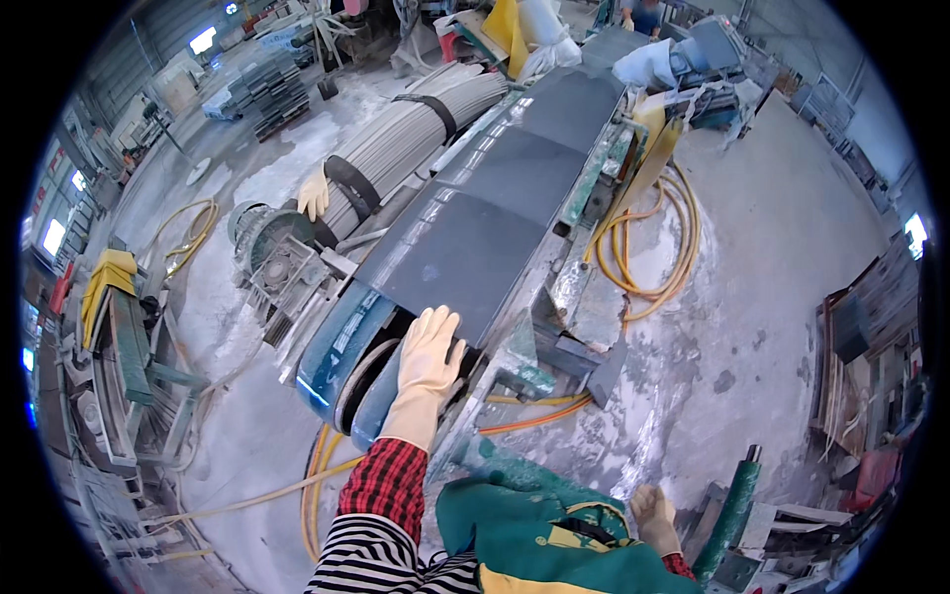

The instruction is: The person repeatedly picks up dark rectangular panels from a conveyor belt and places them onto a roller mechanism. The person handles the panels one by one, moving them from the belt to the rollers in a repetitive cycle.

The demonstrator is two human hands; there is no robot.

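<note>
My left hand (427,366), in a cream work glove, lies with its fingers stretched out at the near edge of a flat dark grey slab (460,259). The slab rests on a conveyor, and behind it similar slabs (520,170) run in line toward the far end. Below that hand, the blue belt (332,346) curves round the conveyor's near end. At the lower right, my right hand (655,517), also gloved, is held beside my green apron (554,535) with its fingers curled in; nothing shows in it.
Left of the conveyor stand a dusty motor (282,259) and a strapped bundle of long grey strips (426,124), with a loose glove (314,194) near it. Coiled yellow hoses (683,247) lie on the right. A green post (730,510) rises near my right hand. Another person (643,16) is far off.
</note>
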